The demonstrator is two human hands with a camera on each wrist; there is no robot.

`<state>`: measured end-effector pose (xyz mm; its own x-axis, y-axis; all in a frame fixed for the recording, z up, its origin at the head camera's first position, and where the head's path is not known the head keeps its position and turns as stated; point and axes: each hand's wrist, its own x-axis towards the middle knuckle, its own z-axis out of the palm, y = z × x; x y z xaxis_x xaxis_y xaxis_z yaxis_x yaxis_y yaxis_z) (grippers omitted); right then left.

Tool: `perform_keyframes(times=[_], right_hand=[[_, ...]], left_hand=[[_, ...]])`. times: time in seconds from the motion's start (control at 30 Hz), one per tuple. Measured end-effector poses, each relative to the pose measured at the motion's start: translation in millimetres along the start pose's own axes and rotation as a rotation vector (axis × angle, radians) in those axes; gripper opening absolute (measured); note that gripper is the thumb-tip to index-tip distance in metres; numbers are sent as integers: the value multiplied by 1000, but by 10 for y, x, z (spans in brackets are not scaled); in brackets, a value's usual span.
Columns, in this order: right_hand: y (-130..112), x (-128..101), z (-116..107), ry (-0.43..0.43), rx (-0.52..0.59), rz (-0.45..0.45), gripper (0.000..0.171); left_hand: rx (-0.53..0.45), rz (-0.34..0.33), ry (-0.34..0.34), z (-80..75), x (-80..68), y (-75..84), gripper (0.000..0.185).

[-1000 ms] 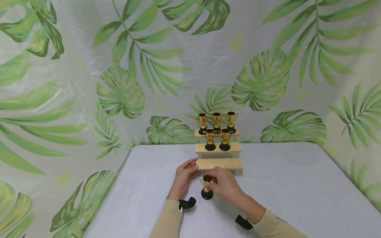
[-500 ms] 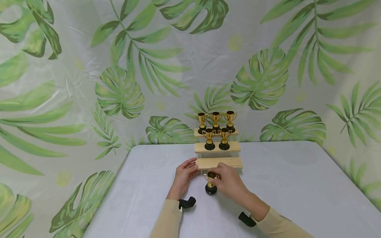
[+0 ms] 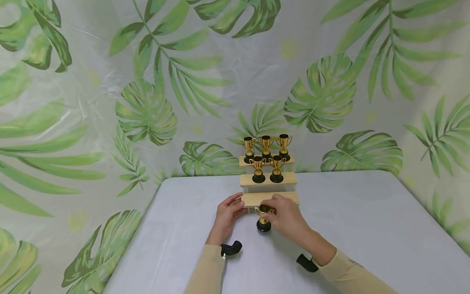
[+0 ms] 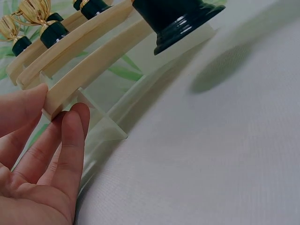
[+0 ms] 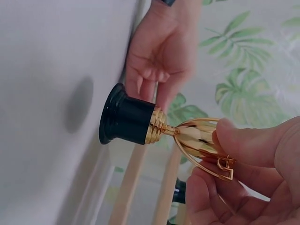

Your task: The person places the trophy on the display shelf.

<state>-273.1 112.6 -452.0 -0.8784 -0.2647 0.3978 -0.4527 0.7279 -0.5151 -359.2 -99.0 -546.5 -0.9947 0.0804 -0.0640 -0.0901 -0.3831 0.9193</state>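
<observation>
Grey table (image 3: 367,228) carries a wooden stepped stand (image 3: 269,198) whose lowest step the left hand (image 3: 227,216) steadies with relaxed, nearly straight fingers, while the right hand (image 3: 288,216) pinches a small gold cup (image 3: 263,217) lifted just before that step.

Bright, even, diffuse light throughout; no harsh glare. Head view sharp, colours soft, slight wide-angle bend at edges of backdrop (image 3: 147,110). Faint sheen and creases on backdrop. Soft small shadows under hands on table (image 3: 367,228). Left wrist view: trophy base (image 4: 176,21) close, slightly soft, bright highlight on rim; blurred oval shadow on table beside it. Right wrist view: gold trophy (image 5: 197,138) glints; near fingers (image 5: 253,140) out of focus; dim oval shadow on table.
</observation>
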Motion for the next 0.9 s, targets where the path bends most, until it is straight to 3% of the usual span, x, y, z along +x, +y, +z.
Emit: perform_keyframes(times=[0.9], right_hand=[[37,138,-231,-13,-40,-11,36]], left_hand=[[-3,-7,-10,6,-24,30,44]])
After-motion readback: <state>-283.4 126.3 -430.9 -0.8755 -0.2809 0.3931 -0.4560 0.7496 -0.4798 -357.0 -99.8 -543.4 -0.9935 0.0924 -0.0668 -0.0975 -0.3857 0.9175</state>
